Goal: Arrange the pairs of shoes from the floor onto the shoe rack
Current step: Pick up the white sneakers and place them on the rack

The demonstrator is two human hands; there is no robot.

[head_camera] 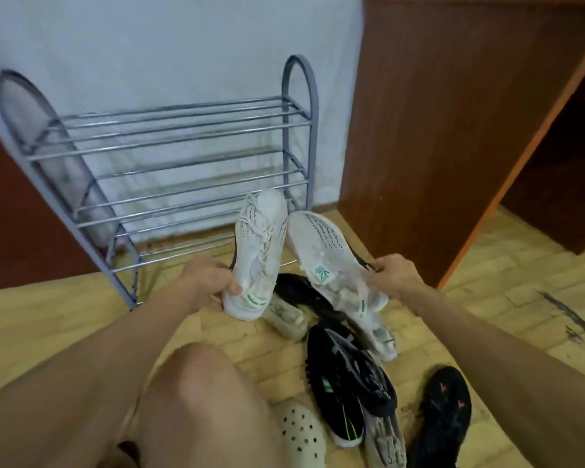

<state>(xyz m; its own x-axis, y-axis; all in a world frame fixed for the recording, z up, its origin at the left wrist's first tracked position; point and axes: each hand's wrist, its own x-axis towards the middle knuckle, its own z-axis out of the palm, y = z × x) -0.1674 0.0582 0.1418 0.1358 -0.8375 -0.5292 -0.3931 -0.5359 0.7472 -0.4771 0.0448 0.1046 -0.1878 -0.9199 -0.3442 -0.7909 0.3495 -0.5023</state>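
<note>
While each hand grips one, white knit sneakers [259, 251] show green trim.

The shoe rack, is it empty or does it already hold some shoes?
Empty. All the tiers of the shoe rack show only bare metal bars; the white sneakers are in the left hand and right hand.

Bare shoe rack [169, 143] tiers stand open ahead; wooden cabinet [436, 130] crowds the right.

Shoes [348, 373] before rack [169, 163]
</note>
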